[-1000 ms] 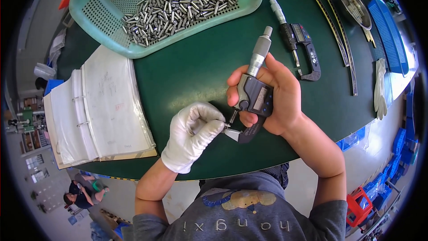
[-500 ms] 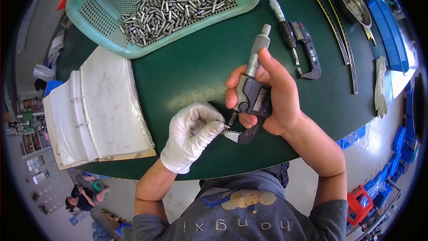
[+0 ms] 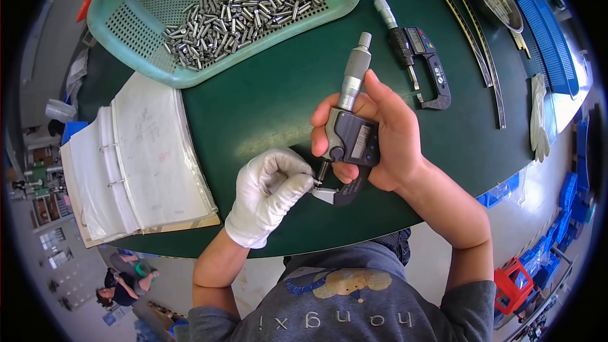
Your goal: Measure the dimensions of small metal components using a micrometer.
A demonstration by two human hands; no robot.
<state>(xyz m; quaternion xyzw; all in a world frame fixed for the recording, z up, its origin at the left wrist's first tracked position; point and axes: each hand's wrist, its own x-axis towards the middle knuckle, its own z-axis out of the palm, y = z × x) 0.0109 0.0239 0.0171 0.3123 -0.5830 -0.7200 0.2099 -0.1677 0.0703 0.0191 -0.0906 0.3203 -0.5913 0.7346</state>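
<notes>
My bare right hand [image 3: 398,133] is wrapped round a digital micrometer [image 3: 352,128], its thimble pointing away from me and its frame curving toward the table's near edge. In a white cotton glove, my left hand [image 3: 267,195] pinches a small metal pin [image 3: 318,182] between thumb and forefinger. The pin sits at the micrometer's measuring gap, beside the spindle tip; the fingertips hide most of it. Beyond my left hand stands a green perforated basket [image 3: 190,79] with a heap of metal pins [image 3: 247,16] in it. A second digital micrometer [image 3: 418,57] lies on the table to the right.
An open ring binder [image 3: 152,158] lies at the left of the green table [image 3: 253,111]. Two black-and-yellow strips [image 3: 472,31], a metal bowl [image 3: 497,0], a blue basket [image 3: 548,41] and a white glove [image 3: 539,117] are at the right. Another person [image 3: 120,285] is in the left background.
The view has shifted slightly, so the things on the table sit a little further left. Both hands keep the same grips on the micrometer and the pin.
</notes>
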